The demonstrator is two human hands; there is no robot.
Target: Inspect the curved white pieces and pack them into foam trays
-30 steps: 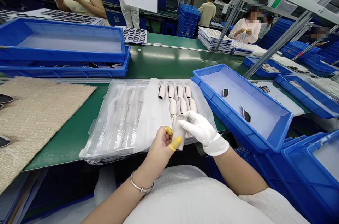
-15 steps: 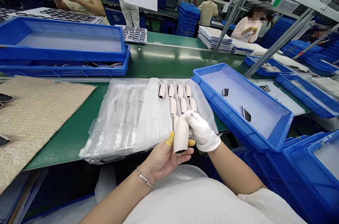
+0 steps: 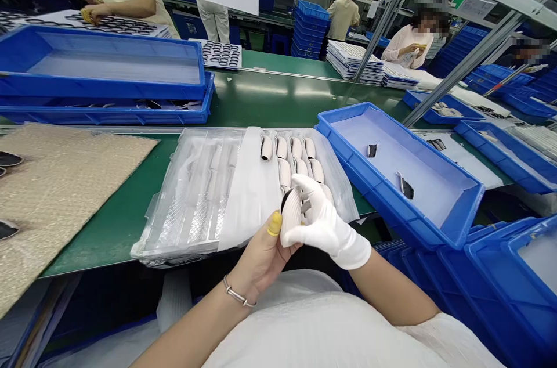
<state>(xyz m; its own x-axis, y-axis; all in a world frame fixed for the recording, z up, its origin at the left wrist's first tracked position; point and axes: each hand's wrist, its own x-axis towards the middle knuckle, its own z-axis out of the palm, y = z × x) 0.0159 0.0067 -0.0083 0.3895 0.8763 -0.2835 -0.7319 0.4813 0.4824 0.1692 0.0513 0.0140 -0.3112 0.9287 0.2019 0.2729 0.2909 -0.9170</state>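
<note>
A pale, ribbed curved shell piece with a dark inner side (image 3: 292, 218) is held between both hands in front of my body. My left hand (image 3: 263, 260), with a yellow finger cot on the thumb, grips it from the left and below. In a white glove, my right hand (image 3: 324, 223) spans it from the right, its thumb at the lower end and its fingers near the top. Just beyond lies a clear plastic tray (image 3: 191, 182), partly covered by a white foam sheet (image 3: 246, 199). Several similar shell pieces (image 3: 285, 172) sit in rows on its right side.
To the right, a blue bin (image 3: 418, 153) holds two dark-and-white pieces. Stacked blue bins (image 3: 104, 86) stand at the back left. Brown padded sheeting (image 3: 65, 194) covers the bench's left end. A metal post (image 3: 387, 14) rises behind. Co-workers sit across the bench.
The shell piece has been turned, so its dark inner side now shows at the upper left. My right hand has moved from its top to its right side, fingers spread wider.
</note>
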